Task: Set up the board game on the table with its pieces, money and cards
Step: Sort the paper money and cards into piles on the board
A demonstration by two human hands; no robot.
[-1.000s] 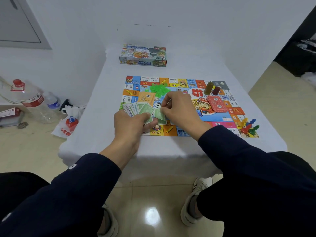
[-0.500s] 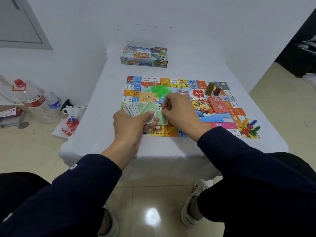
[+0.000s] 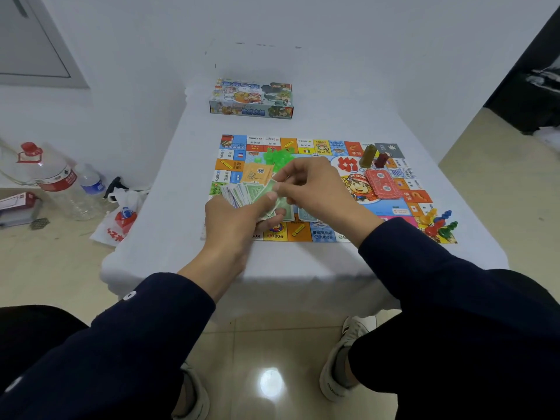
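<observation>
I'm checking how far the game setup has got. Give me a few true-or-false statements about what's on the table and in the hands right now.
1. The left hand grips a fanned stack of play money. True.
2. The game box lies on the game board. False: it sits on the table beyond the board's far edge.
3. The coloured pawns cluster at the board's near right corner. True.
4. The right hand rests flat on the red card deck. False: it pinches a green bill at the fan; the deck lies untouched.
5. Green plastic houses are piled on the board. True.
</observation>
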